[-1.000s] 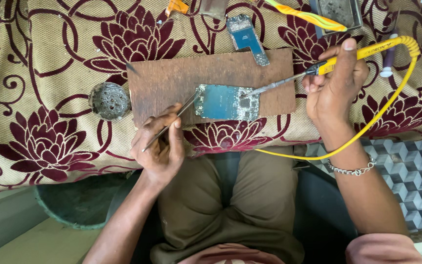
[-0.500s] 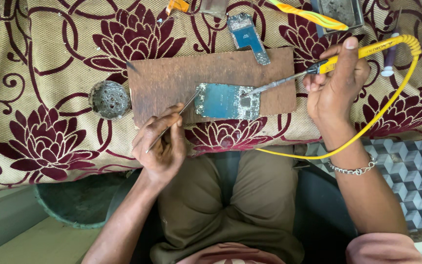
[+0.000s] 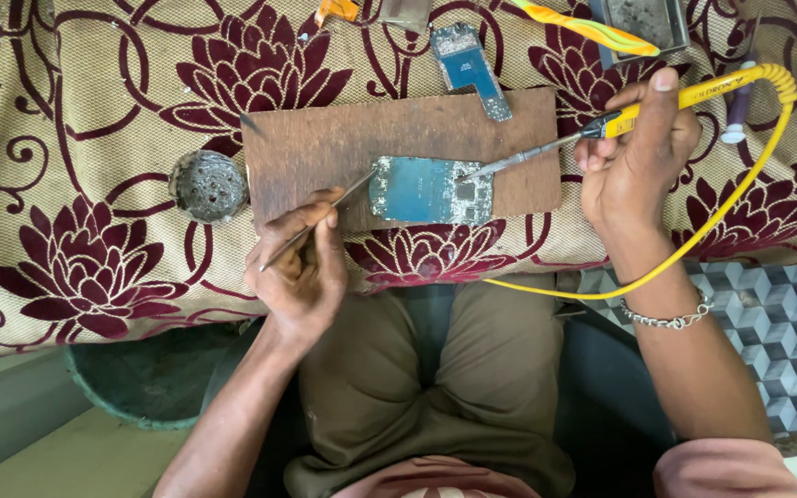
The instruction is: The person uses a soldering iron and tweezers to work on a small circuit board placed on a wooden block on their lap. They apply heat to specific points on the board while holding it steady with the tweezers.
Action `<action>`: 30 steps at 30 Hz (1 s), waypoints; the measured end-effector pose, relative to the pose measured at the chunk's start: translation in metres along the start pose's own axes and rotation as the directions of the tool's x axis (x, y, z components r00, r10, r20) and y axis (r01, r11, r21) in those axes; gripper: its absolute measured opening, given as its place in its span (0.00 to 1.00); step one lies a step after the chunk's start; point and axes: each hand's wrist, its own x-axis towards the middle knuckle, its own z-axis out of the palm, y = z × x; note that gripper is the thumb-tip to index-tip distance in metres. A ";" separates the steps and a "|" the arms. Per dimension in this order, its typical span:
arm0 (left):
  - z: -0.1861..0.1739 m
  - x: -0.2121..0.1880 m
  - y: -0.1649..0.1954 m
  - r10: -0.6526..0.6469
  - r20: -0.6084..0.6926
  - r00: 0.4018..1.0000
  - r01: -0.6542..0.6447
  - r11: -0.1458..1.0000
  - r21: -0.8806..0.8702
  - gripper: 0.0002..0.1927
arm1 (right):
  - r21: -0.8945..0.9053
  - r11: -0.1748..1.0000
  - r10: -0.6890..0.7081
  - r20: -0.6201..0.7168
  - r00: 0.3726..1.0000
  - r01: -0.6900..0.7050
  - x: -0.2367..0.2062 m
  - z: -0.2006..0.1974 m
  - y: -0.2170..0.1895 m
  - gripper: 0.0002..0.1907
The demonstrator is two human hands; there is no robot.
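Note:
A blue circuit board (image 3: 428, 190) lies flat on a brown wooden board (image 3: 398, 148) over a floral cloth. My right hand (image 3: 634, 166) grips a yellow soldering iron (image 3: 657, 106); its metal tip rests on the circuit board's right side. My left hand (image 3: 302, 267) pinches thin metal tweezers (image 3: 320, 219) whose points touch the circuit board's left edge.
A round grey tin (image 3: 208, 185) sits left of the wooden board. A second narrow blue circuit board (image 3: 468, 65) lies at its far edge. The iron's yellow cable (image 3: 694, 240) loops down to the right. A metal tray (image 3: 643, 20) and a purple-capped item (image 3: 736, 111) lie beyond.
None of note: both hands hold the same tools on the circuit board, with only a slight shift of the tweezers hand.

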 end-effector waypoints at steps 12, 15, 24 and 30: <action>-0.001 -0.008 -0.006 -0.098 -0.016 0.995 0.097 0.993 -0.063 0.09 | -0.009 1.000 -0.013 0.000 1.000 0.013 -0.001 0.000 0.001 0.29; 0.001 -0.003 -0.009 0.094 0.054 0.994 -0.104 0.965 0.242 0.11 | 0.004 1.000 -0.009 -0.007 1.000 0.009 0.000 0.000 0.001 0.30; -0.001 0.010 0.008 0.315 0.173 0.933 -0.353 0.896 0.271 0.14 | 0.021 1.000 -0.010 -0.018 1.000 0.011 0.000 -0.001 0.002 0.30; 0.003 0.011 0.010 0.354 0.204 0.913 -0.403 0.862 0.307 0.14 | 0.017 1.000 -0.012 -0.015 1.000 0.012 0.000 -0.002 0.002 0.30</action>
